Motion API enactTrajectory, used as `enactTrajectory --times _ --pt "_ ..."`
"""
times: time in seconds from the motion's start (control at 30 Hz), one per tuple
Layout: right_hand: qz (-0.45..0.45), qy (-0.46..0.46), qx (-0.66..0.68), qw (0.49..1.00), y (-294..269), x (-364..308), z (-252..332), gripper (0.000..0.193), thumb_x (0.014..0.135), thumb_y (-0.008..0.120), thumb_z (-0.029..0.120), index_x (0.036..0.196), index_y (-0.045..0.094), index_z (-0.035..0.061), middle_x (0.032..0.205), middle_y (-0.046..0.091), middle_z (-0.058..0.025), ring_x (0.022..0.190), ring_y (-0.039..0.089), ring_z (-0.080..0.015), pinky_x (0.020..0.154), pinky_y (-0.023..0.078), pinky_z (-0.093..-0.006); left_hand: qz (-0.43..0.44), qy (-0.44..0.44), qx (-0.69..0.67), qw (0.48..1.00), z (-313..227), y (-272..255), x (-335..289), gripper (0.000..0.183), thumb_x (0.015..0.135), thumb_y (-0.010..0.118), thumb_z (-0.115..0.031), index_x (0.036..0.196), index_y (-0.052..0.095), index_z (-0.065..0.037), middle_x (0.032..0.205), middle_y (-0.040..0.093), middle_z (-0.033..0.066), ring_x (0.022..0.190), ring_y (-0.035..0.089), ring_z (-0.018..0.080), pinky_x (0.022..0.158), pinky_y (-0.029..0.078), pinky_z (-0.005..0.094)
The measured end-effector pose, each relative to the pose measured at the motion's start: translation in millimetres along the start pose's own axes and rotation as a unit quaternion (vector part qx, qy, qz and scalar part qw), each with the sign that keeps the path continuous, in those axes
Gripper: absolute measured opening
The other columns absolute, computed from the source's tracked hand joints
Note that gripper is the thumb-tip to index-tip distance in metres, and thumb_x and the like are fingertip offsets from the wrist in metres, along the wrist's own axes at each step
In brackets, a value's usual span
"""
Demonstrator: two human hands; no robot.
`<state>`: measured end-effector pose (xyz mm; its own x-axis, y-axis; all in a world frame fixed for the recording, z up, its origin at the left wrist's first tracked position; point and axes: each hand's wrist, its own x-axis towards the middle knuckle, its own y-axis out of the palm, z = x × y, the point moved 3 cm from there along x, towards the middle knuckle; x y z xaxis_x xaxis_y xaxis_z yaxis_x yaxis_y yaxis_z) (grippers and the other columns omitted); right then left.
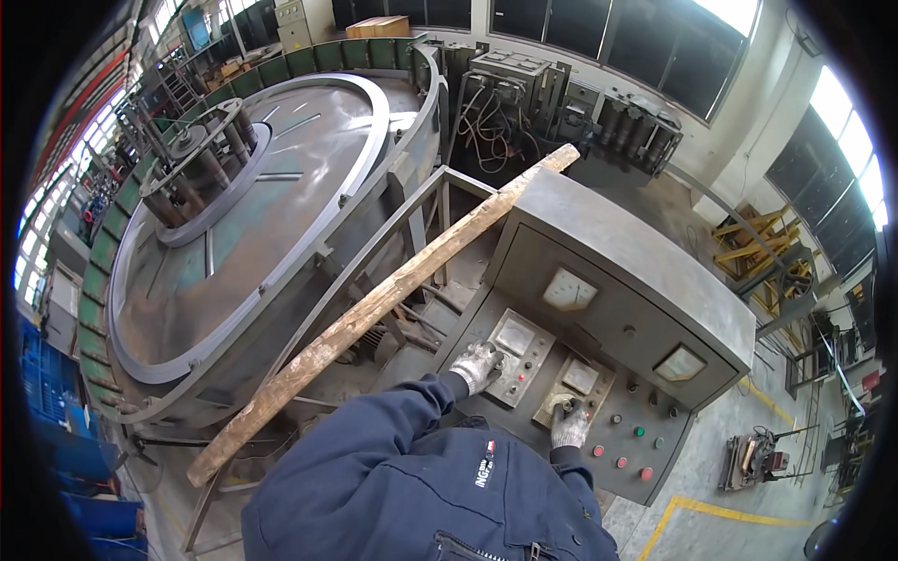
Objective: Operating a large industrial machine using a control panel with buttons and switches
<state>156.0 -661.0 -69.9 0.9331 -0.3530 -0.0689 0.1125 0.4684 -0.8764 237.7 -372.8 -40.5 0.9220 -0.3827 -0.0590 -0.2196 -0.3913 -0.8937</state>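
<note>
A grey metal control console (622,248) stands in front of me, with dials, knobs and buttons on its sloping face. My left hand (477,366), in a pale work glove, is closed at a dark knob (498,362) on the left control module (520,340). My right hand (569,425), gloved the same way, has its fingers around a dark knob (562,406) on the right control module (595,382). Small red lights glow on the modules. The fingers partly hide both knobs. A square meter (569,289) sits higher on the console.
A long rough wooden beam (374,304) slants across, left of the console. Beyond it lies a large round machine table (220,280) with a pale ring and a central hub. Red and green buttons (639,431) line the console's right side. A small cart (753,458) stands at right.
</note>
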Motion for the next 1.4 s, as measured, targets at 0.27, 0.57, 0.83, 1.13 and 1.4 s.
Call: enactTrajectory --times 0.27,0.57,0.83,1.13,1.4 --pt "-0.012 -0.006 -0.006 1.0 3.6 0.1 -4.2 0.042 0.089 0.072 0.031 0.121 0.064 0.005 0.113 0.071 -0.0238 0.108 0.068 -0.0408 0.094 0.053 -0.0493 -0.014 -0.001 0.0 1.0 0.3 2.4 -0.1 0.034 0.09 0.067 -0.03 0.12 0.064 -0.014 0.124 0.058 0.0154 0.124 0.051 0.0389 0.101 0.047 0.0517" --pt "-0.013 -0.007 0.008 1.0 2.2 -0.1 -1.0 0.042 0.089 0.072 0.031 0.121 0.064 0.0053 0.111 0.072 -0.0229 0.103 0.069 -0.0402 0.092 0.054 -0.0488 -0.019 -0.004 -0.008 1.0 3.5 4.5 0.6 0.034 0.088 0.07 -0.03 0.117 0.065 -0.013 0.122 0.059 0.0148 0.123 0.052 0.0381 0.102 0.046 0.0512" --pt "-0.023 -0.016 -0.009 1.0 7.5 1.4 -10.2 0.044 0.089 0.072 0.032 0.123 0.064 0.0049 0.112 0.072 -0.0219 0.102 0.07 -0.0388 0.091 0.055 -0.0477 -0.029 0.009 0.001 1.0 0.7 2.4 1.4 0.033 0.088 0.069 -0.03 0.115 0.065 -0.013 0.119 0.06 0.0155 0.12 0.053 0.0385 0.101 0.046 0.0508" --pt "0.019 0.026 0.005 0.999 -2.8 -2.2 7.1 0.045 0.091 0.073 0.031 0.126 0.063 0.0044 0.117 0.071 -0.0218 0.109 0.069 -0.0377 0.096 0.054 -0.0459 -0.025 0.0 0.0 1.0 5.1 2.8 -0.2 0.033 0.087 0.069 -0.03 0.115 0.065 -0.012 0.119 0.06 0.0161 0.123 0.052 0.0391 0.102 0.046 0.0508" --pt "0.084 0.087 -0.001 0.993 -16.2 -6.9 9.4 0.047 0.096 0.065 0.037 0.127 0.06 0.0024 0.12 0.068 -0.0248 0.111 0.067 -0.0429 0.093 0.055 -0.0522 -0.047 0.036 -0.013 0.998 17.0 19.0 9.4 0.023 0.082 0.071 -0.021 0.093 0.066 -0.002 0.094 0.067 0.0249 0.094 0.065 0.0433 0.082 0.051 0.0551"
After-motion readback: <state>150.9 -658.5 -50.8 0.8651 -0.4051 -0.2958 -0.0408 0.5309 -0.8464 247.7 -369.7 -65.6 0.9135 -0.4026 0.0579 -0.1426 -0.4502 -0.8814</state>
